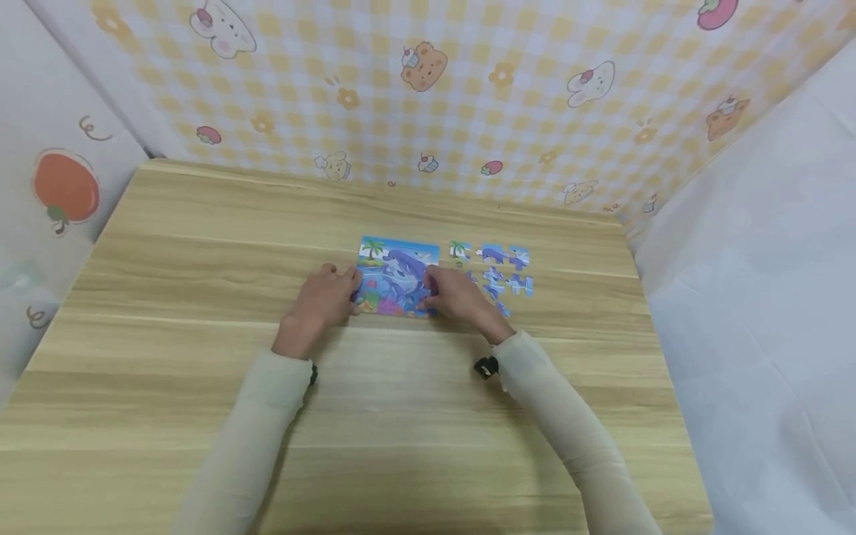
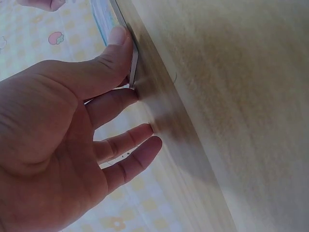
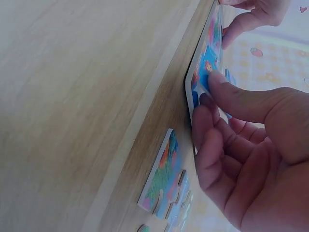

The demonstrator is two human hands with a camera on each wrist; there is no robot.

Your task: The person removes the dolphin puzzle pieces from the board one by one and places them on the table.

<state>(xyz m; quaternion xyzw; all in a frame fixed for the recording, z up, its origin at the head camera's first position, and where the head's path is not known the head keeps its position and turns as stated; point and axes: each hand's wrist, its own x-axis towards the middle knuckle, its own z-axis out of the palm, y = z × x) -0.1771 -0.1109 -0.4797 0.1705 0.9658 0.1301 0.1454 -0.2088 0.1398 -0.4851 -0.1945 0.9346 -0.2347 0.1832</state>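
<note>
A dolphin jigsaw puzzle in a thin tray lies on the wooden table, with a palm tree at its upper left. My left hand is at its left edge. In the left wrist view that hand's thumb lies over the rim and the index finger is at the side, the other fingers spread. The right hand is over the puzzle's right edge, its thumb and curled fingers pinching a small blue puzzle piece at the lower right corner. The fingers partly hide that piece.
Several loose puzzle pieces lie on the table to the right of the puzzle, near my right hand. One colourful edge piece lies close below that hand. A checked cloth hangs behind the table's far edge.
</note>
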